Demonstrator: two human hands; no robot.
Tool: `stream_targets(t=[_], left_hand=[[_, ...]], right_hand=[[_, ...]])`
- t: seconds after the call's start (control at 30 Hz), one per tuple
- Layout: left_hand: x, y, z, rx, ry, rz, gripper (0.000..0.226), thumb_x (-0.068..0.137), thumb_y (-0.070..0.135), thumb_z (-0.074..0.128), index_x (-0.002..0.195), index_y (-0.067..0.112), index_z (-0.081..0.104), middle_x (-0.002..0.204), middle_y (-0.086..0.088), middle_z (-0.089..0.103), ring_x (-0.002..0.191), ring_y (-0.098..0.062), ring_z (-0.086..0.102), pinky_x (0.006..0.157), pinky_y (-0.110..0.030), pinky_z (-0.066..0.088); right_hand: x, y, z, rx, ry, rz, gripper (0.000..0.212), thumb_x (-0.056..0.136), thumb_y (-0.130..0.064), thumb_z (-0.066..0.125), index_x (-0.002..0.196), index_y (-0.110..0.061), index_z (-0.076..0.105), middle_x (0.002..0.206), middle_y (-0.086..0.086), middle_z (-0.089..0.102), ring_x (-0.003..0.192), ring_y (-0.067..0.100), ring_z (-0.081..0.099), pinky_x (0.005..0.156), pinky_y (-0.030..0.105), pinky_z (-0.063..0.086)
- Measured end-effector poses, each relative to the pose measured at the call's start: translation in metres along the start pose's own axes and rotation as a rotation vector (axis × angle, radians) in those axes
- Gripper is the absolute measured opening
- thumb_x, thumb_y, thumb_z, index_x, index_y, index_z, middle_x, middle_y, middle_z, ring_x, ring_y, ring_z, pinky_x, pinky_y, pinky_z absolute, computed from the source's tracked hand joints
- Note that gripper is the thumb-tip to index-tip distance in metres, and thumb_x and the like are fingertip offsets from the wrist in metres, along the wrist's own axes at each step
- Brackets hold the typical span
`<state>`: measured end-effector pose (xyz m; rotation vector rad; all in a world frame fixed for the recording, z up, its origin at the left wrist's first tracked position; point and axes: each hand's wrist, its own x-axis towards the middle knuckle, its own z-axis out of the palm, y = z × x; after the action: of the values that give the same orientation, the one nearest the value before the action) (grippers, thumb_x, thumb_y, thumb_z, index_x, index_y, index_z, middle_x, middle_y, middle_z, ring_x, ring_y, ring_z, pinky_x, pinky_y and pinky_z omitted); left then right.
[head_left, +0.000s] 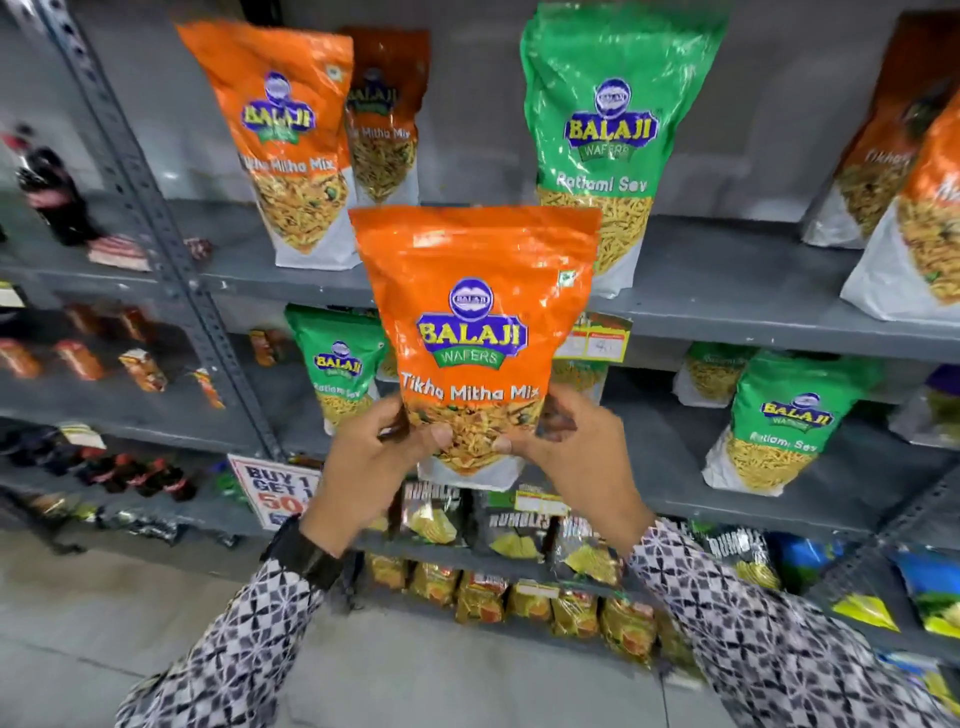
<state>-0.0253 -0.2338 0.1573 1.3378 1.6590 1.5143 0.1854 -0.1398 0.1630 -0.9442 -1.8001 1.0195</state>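
Observation:
An orange Balaji "Tikha Mitha Mix" snack pouch is held upright in front of the grey shelves, its label facing me. My left hand grips its lower left corner, thumb on the front. My right hand grips the lower right corner the same way. Both arms wear black-and-white patterned sleeves, and a dark band sits on the left wrist.
Grey metal shelves fill the view. Two orange pouches and a green "Ratlami Sev" pouch stand on the upper shelf. More green pouches stand one shelf lower. Dark snack packs sit below, bottles at the far left, a "BUY 1 GET 1" sign.

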Motion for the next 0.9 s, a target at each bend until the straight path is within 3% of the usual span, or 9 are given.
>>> stream_targets(t=[0.13,0.27,0.43,0.5,0.63,0.77,0.9], left_hand=[[0.029,0.049,-0.016,-0.062,0.093,0.116,0.02,0.089,0.017,0.082,0.107,0.024,0.081,0.104,0.011,0.085,0.093,-0.01,0.077,0.083,-0.023,0.059],[0.07,0.079,-0.031,-0.105,0.172,0.206,0.018,0.089,0.02,0.082,0.106,0.027,0.081,0.104,0.011,0.085,0.097,-0.012,0.079,0.088,-0.031,0.062],[0.129,0.089,-0.037,-0.125,0.195,0.228,0.021,0.091,0.018,0.081,0.107,0.032,0.079,0.099,0.018,0.084,0.097,-0.005,0.08,0.086,-0.021,0.063],[0.152,0.084,-0.035,-0.104,0.218,0.226,0.02,0.089,0.021,0.082,0.102,0.036,0.078,0.095,0.021,0.083,0.097,-0.005,0.08,0.083,-0.02,0.063],[0.187,0.07,-0.031,-0.079,0.258,0.204,0.024,0.086,0.026,0.086,0.108,0.033,0.08,0.101,0.013,0.084,0.097,-0.009,0.081,0.092,-0.037,0.064],[0.203,0.06,-0.022,-0.099,0.25,0.163,0.024,0.086,0.025,0.086,0.106,0.037,0.08,0.097,0.018,0.084,0.094,-0.003,0.08,0.094,-0.036,0.064],[0.207,0.053,-0.02,-0.09,0.235,0.167,0.023,0.089,0.028,0.083,0.104,0.043,0.075,0.093,0.03,0.08,0.091,0.008,0.076,0.09,-0.027,0.061]], right_hand=[[0.042,-0.043,-0.005,0.1,0.048,-0.087,0.062,0.068,-0.03,0.096,0.122,-0.026,0.066,0.104,-0.008,0.081,0.094,0.011,0.077,0.081,0.031,0.063],[0.097,-0.07,0.003,0.117,0.063,-0.137,0.068,0.067,-0.047,0.09,0.125,-0.032,0.058,0.108,-0.004,0.08,0.098,0.017,0.076,0.087,0.048,0.063],[0.167,-0.084,0.025,0.027,0.037,-0.174,0.048,0.088,-0.025,0.08,0.128,-0.026,0.055,0.119,-0.005,0.075,0.109,0.016,0.073,0.097,0.051,0.06],[0.19,-0.083,0.034,-0.043,0.05,-0.158,0.042,0.091,-0.026,0.075,0.127,-0.031,0.053,0.12,-0.006,0.074,0.112,0.019,0.071,0.099,0.054,0.057],[0.215,-0.084,0.045,-0.143,0.055,-0.122,0.039,0.096,-0.022,0.067,0.13,-0.027,0.049,0.119,-0.003,0.071,0.115,0.025,0.068,0.101,0.056,0.053],[0.226,-0.082,0.047,-0.156,0.021,-0.101,0.041,0.098,-0.013,0.065,0.135,-0.018,0.049,0.123,0.004,0.071,0.115,0.027,0.068,0.104,0.052,0.053],[0.23,-0.07,0.046,-0.134,0.023,-0.129,0.043,0.098,-0.013,0.065,0.137,-0.021,0.051,0.121,-0.003,0.069,0.115,0.019,0.065,0.105,0.052,0.053]])
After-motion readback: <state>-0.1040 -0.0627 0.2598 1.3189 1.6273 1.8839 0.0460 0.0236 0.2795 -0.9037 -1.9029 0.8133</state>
